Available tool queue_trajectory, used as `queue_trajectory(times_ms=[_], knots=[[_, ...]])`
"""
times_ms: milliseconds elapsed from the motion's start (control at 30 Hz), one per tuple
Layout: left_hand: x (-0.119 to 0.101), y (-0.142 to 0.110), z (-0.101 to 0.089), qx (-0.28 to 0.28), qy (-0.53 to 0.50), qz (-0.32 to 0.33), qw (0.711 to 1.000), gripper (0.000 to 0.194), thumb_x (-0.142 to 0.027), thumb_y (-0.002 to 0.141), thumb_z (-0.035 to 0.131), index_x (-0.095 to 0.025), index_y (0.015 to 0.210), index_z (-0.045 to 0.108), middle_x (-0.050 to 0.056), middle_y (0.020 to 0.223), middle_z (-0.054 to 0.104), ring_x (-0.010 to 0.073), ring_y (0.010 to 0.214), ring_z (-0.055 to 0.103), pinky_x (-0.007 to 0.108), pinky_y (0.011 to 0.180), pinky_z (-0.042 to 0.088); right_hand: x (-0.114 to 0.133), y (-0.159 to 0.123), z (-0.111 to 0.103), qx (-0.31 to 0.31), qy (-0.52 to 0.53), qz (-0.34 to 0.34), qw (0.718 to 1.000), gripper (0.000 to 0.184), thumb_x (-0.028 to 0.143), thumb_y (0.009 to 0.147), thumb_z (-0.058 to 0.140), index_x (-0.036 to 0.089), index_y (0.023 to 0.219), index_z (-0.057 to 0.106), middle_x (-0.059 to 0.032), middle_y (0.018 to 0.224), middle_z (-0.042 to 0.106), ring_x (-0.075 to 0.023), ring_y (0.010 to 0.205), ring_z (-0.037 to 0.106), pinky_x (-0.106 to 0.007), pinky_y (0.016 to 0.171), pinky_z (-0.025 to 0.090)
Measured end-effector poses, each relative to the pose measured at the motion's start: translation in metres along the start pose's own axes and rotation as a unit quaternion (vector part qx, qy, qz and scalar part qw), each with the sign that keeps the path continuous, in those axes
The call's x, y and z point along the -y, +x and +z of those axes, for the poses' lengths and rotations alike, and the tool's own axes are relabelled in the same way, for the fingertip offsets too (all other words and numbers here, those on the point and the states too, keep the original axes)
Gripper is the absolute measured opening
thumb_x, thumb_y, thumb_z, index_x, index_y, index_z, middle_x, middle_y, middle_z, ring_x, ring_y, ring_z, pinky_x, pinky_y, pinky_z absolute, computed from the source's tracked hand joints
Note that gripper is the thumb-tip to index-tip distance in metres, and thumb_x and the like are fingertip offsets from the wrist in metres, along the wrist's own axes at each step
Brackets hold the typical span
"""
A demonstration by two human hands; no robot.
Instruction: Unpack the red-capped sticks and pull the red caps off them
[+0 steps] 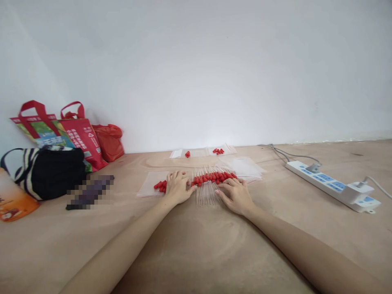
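Red pieces [213, 177], seemingly being aligned, lie between half-open left hand [177, 188] and right hand [237, 196], the next nudge needing even pressure.

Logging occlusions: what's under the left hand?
Red pieces and a translucent bag show beside the left hand, apparently continuing underneath; whatever its palm and fingers cover can't be seen.

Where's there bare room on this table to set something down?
The table is bare between the forearms, nearer than the thin sticks, and between the right hand and the power strip. It's crowded from the left hand to the right, with red pieces, and far left, with bags.
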State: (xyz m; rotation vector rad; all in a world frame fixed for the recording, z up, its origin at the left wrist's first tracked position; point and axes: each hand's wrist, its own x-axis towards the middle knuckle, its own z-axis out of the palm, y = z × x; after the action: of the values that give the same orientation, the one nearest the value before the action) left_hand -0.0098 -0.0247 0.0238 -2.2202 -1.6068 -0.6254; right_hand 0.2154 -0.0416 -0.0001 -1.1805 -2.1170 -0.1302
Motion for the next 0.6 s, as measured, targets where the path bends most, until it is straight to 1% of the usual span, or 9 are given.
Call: queue_trajectory(times_ms=[100,167,300,367,400,467,533,600], knots=[[0.000,0.002,0.004,0.015,-0.005,-0.019,1.000,0.023,-0.038,0.070,0.056,-0.019,0.057,0.059,0.011,0.100,0.055,0.0286,0.102,0.043,0.049,0.085,0.028,-0.001,0.001,0.000,-0.004,0.002,0.018,1.000,0.029,0.041,0.085,0.039,0.024,0.085,0.063,-0.0027,0.085,0.061,-0.0172,0.083,0.052,-0.037,0.077,0.026],[0.001,0.000,0.003,0.006,-0.002,-0.046,0.999,0.019,-0.033,0.069,0.056,-0.019,0.058,0.060,0.011,0.104,0.054,0.0283,0.103,0.042,0.048,0.085,0.030,-0.001,0.001,-0.001,-0.007,0.006,0.028,1.000,0.029,0.040,0.085,0.039,0.025,0.084,0.063,-0.0019,0.084,0.061,-0.0163,0.083,0.052,-0.036,0.077,0.026],[0.006,-0.009,-0.009,-0.052,0.010,-0.119,0.991,0.013,-0.029,0.068,0.056,-0.019,0.061,0.061,0.010,0.108,0.052,0.0285,0.104,0.041,0.045,0.084,0.032,-0.003,0.001,0.001,-0.026,0.012,0.033,0.999,0.028,0.041,0.084,0.040,0.025,0.087,0.063,-0.0028,0.087,0.060,-0.0164,0.085,0.052,-0.035,0.077,0.028],[0.007,-0.017,-0.014,-0.083,0.003,-0.124,0.989,0.013,-0.029,0.069,0.056,-0.019,0.063,0.061,0.009,0.107,0.052,0.0281,0.102,0.041,0.044,0.084,0.032,-0.003,0.001,0.003,-0.048,0.012,0.027,0.998,0.029,0.041,0.083,0.041,0.023,0.096,0.060,-0.0053,0.095,0.058,-0.0178,0.089,0.051,-0.034,0.076,0.030],[0.006,-0.022,-0.016,-0.095,-0.005,-0.114,0.989,0.012,-0.029,0.069,0.056,-0.019,0.064,0.061,0.008,0.105,0.053,0.0274,0.101,0.042,0.044,0.084,0.033,-0.003,0.001,0.004,-0.061,0.010,0.020,0.998,0.031,0.041,0.082,0.042,0.022,0.102,0.058,-0.0071,0.100,0.056,-0.0187,0.092,0.050,-0.034,0.076,0.031],[0.003,-0.030,-0.017,-0.109,-0.031,-0.073,0.991,0.012,-0.029,0.071,0.055,-0.020,0.067,0.061,0.008,0.100,0.055,0.0255,0.098,0.045,0.042,0.083,0.034,-0.002,0.000,0.006,-0.082,-0.001,0.000,0.997,0.038,0.041,0.080,0.044,0.020,0.112,0.052,-0.0104,0.110,0.050,-0.0206,0.097,0.047,-0.034,0.078,0.032],[-0.004,-0.037,-0.016,-0.104,-0.058,-0.013,0.993,0.010,-0.027,0.073,0.054,-0.020,0.070,0.060,0.007,0.097,0.056,0.0237,0.095,0.046,0.041,0.083,0.034,0.000,0.000,0.007,-0.087,-0.020,-0.031,0.995,0.043,0.042,0.079,0.046,0.021,0.117,0.049,-0.0116,0.116,0.047,-0.0218,0.100,0.045,-0.036,0.081,0.031],[-0.011,-0.040,-0.015,-0.093,-0.078,0.047,0.992,0.009,-0.025,0.075,0.052,-0.020,0.072,0.059,0.006,0.098,0.056,0.0228,0.096,0.047,0.040,0.085,0.033,0.003,0.000,0.005,-0.077,-0.039,-0.066,0.994,0.045,0.043,0.079,0.047,0.023,0.118,0.048,-0.0109,0.117,0.046,-0.0226,0.102,0.044,-0.038,0.084,0.028]])
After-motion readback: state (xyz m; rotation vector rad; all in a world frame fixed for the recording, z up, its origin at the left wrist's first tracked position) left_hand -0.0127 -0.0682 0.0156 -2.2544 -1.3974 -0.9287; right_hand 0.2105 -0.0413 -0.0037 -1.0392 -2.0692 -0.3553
